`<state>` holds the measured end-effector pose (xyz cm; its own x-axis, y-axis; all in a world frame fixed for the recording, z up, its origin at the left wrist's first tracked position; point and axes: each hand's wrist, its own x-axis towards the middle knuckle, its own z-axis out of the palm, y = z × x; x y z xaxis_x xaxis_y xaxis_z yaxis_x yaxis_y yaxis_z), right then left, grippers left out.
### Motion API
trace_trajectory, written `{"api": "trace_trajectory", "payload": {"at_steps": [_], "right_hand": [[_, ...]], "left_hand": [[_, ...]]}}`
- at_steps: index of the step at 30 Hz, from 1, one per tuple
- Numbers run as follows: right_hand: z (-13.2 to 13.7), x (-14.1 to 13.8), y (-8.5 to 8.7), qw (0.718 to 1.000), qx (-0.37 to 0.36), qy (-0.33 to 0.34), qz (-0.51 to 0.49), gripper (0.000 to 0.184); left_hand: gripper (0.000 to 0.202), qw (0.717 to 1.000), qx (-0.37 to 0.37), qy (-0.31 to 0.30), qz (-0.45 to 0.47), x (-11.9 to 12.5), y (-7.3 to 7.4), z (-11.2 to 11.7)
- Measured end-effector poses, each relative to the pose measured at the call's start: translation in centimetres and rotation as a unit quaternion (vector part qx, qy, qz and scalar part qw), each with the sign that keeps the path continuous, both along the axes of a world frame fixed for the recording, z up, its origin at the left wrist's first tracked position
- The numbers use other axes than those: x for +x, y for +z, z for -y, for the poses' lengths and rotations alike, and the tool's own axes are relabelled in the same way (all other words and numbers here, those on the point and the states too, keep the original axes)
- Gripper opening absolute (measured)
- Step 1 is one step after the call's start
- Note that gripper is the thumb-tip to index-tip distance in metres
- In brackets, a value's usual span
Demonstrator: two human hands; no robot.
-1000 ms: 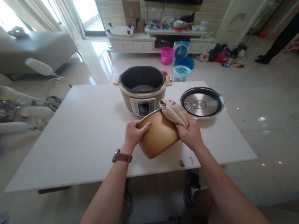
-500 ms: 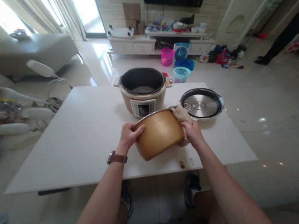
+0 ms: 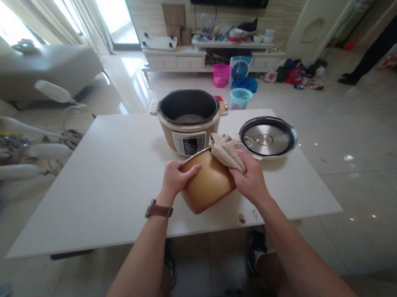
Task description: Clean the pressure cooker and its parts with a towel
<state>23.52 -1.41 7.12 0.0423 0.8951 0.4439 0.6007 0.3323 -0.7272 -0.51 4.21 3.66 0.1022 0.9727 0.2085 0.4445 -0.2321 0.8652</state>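
A golden inner pot (image 3: 206,182) is held tilted over the front of the white table (image 3: 113,183). My left hand (image 3: 176,177) grips its left side, thumb on the outer wall and the other fingers out of sight. A beige cloth (image 3: 227,151) is bunched in my right hand (image 3: 250,175), which presses it on the pot's right rim and outer wall. Behind the pot stands the pressure cooker body (image 3: 189,119), uncovered, its dark inside showing. Its round lid (image 3: 269,137) lies on the table to the right, metal underside up.
Two small stickers or bits (image 3: 241,218) are at the table's front edge. Beyond the table are a blue basket (image 3: 241,96), a pink basket (image 3: 221,74) and a cluttered TV cabinet (image 3: 187,61). A white stand with cables (image 3: 55,91) is at left; a person's leg (image 3: 375,45) is far right.
My right hand has moved the cloth left and up, from the pot's right side onto its rim and front wall. The left hand keeps its hold, shifted slightly right.
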Motion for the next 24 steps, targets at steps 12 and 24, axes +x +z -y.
{"api": "trace_trajectory", "payload": {"at_steps": [12, 24], "right_hand": [[-0.7, 0.8, -1.1, 0.998, -0.019, -0.021, -0.047, 0.044], [-3.7, 4.5, -6.2, 0.923, -0.212, -0.162, -0.278, 0.042]], "left_hand": [[0.063, 0.999, -0.004, 0.018, 0.027, 0.0, -0.9, 0.3], [0.056, 0.999, 0.01, 0.018, 0.038, -1.2, -3.2, 0.0]]}}
